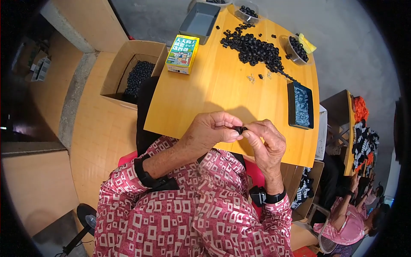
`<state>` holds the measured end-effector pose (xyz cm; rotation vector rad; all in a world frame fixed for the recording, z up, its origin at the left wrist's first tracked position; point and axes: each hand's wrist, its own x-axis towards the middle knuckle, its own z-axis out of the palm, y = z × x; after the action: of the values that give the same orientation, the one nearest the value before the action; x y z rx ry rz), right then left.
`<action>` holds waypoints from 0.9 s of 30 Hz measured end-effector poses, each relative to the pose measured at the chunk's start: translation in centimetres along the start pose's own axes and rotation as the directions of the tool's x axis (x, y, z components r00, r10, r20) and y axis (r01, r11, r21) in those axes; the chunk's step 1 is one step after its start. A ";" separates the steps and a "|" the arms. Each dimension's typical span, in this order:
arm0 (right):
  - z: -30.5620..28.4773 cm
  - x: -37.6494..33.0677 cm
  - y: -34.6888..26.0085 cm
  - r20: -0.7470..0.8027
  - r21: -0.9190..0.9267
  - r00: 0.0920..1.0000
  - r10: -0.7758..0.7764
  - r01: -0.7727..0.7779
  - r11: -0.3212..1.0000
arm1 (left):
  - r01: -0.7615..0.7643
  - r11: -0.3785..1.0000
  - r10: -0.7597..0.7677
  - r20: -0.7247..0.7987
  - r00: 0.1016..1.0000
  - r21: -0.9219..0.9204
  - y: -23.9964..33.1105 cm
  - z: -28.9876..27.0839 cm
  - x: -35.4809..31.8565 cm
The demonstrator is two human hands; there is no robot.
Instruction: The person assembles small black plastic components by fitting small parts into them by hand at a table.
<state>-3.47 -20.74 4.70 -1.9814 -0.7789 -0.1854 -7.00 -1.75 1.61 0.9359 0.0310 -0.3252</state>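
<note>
Over the near edge of the table, my left hand (209,129) and my right hand (266,143) meet fingertip to fingertip. Both pinch a small black plastic part (239,129) between thumb and fingers. Much of that part is covered by the fingertips, so its exact kind cannot be made out. Farther back lies a loose heap of small black plastic parts (252,48). A few tiny shiny pieces (251,79) lie in front of the heap. To the right, a black tray (292,112) holds many tiny silvery pieces.
A yellow-green carton (183,55) and a grey bin (198,21) stand at the table's left edge. Clear tubs (245,17) of black parts are at the back and right. On the floor sits a cardboard box (115,64) of black pieces. Another person (349,220) works at right.
</note>
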 end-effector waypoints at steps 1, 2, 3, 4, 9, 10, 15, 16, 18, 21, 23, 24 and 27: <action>0.1 -0.2 0.1 -0.014 0.068 0.999 0.044 -0.042 0.997 | -0.001 1.000 0.001 -0.002 1.000 0.000 0.0 0.0 0.0; 0.2 -0.3 0.2 -0.011 0.069 0.999 0.043 -0.042 0.997 | -0.011 0.999 0.011 -0.011 1.000 0.043 -0.1 -0.1 0.0; 0.2 -0.4 0.2 -0.003 0.084 0.998 0.064 -0.063 0.994 | -0.019 0.996 0.021 -0.018 1.000 0.086 -0.1 -0.2 0.0; 0.1 -0.4 0.3 0.007 0.098 0.996 0.085 -0.085 0.992 | -0.021 0.996 0.022 -0.020 1.000 0.084 -0.1 -0.2 0.1; 0.6 -0.8 0.7 -0.003 0.287 0.977 0.213 -0.203 0.936 | -0.040 0.996 0.041 -0.008 0.999 0.082 -0.4 -0.4 0.2; 0.7 -0.9 0.8 0.000 0.354 0.965 0.263 -0.246 0.902 | -0.041 0.996 0.042 -0.009 0.999 0.081 -0.4 -0.4 0.2; 0.8 -0.9 0.8 0.000 0.334 0.967 0.255 -0.240 0.911 | -0.056 0.991 0.057 -0.004 0.998 0.119 -0.2 -0.4 0.2; 0.8 -0.8 0.7 -0.005 0.312 0.972 0.235 -0.222 0.924 | -0.057 0.991 0.059 -0.006 0.998 0.118 -0.2 -0.4 0.1; 0.9 -0.7 0.3 -0.015 0.251 0.979 0.204 -0.194 0.948 | -0.028 0.984 0.036 -0.040 0.999 0.177 -0.3 -0.4 0.1; 0.9 -0.5 -0.2 -0.030 0.049 0.995 0.090 -0.089 0.995 | -0.076 0.983 0.080 -0.020 0.997 0.168 -0.4 -0.5 0.0; 0.8 -0.2 -0.4 -0.025 -0.092 1.000 0.006 -0.009 0.996 | -0.077 0.980 0.084 -0.033 0.996 0.182 -0.5 -0.5 0.0; 0.8 -0.1 -0.5 -0.004 -0.173 0.998 -0.064 0.062 0.983 | -0.077 0.978 0.087 -0.046 0.995 0.196 -0.5 -0.5 0.0; 0.2 0.6 -0.8 0.070 -0.257 0.988 -0.136 0.149 0.955 | -0.066 0.962 0.087 -0.069 0.994 0.266 -0.6 -0.6 -0.1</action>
<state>-3.53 -20.02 5.43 -2.1849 -0.9735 -0.3383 -7.16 -1.58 0.77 1.2114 0.0252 -0.2231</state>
